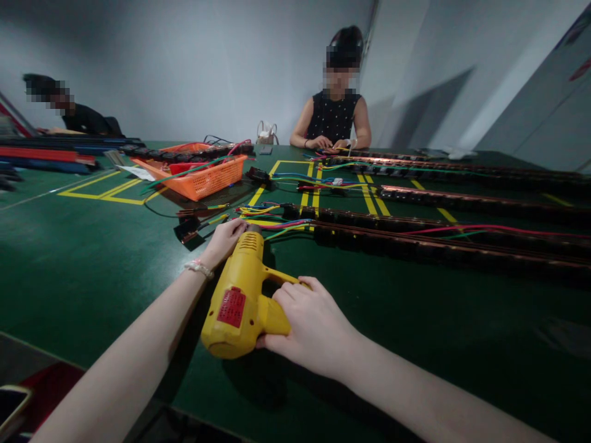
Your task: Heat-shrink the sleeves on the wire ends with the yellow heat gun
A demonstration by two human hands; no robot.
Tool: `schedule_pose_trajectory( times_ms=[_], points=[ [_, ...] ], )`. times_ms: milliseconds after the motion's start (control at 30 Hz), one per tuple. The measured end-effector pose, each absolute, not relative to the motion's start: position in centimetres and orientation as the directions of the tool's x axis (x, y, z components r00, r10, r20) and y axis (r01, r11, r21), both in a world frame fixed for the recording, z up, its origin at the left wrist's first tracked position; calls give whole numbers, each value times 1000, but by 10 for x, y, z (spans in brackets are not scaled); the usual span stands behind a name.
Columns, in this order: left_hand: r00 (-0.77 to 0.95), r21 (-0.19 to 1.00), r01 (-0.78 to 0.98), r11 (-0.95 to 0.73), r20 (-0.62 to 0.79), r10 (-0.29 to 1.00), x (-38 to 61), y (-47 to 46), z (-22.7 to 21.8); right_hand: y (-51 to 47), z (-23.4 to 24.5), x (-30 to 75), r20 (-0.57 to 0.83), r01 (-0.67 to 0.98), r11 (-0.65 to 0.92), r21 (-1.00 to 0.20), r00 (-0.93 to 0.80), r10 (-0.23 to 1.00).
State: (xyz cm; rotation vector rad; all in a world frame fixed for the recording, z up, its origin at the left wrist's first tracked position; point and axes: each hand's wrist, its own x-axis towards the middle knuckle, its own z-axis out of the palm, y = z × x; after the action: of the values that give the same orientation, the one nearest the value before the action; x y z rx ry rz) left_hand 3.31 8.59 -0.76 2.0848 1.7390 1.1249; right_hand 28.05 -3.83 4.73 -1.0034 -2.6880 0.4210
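Note:
My right hand (310, 325) grips the handle of a yellow heat gun (237, 295), whose nozzle points away from me toward a bunch of coloured wires (272, 224). My left hand (225, 239), with a beaded bracelet on the wrist, is closed just left of the nozzle at the wire ends; what its fingers hold is hidden. The wires run out of long dark strips (415, 237) that stretch off to the right across the green table (92, 271).
An orange basket (203, 175) with parts sits at the back left, near yellow floor-style tape lines (113, 191). More long strips (462, 200) lie on the right. A person sits opposite working on wires (339, 117); another person (69, 114) sits far left. A phone (12, 406) lies near the bottom-left corner.

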Motion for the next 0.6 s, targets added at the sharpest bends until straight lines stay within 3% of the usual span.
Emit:
schedule_pose_trajectory(
  times_ms=[333,600],
  points=[
    [15,556,782,-282,436,900,37,83,-7,-33,57,310,-3,669,644,-372,-695,719],
    [25,606,733,-311,432,901,35,83,-8,-35,59,335,-31,688,582,-433,-657,753]
  ],
)
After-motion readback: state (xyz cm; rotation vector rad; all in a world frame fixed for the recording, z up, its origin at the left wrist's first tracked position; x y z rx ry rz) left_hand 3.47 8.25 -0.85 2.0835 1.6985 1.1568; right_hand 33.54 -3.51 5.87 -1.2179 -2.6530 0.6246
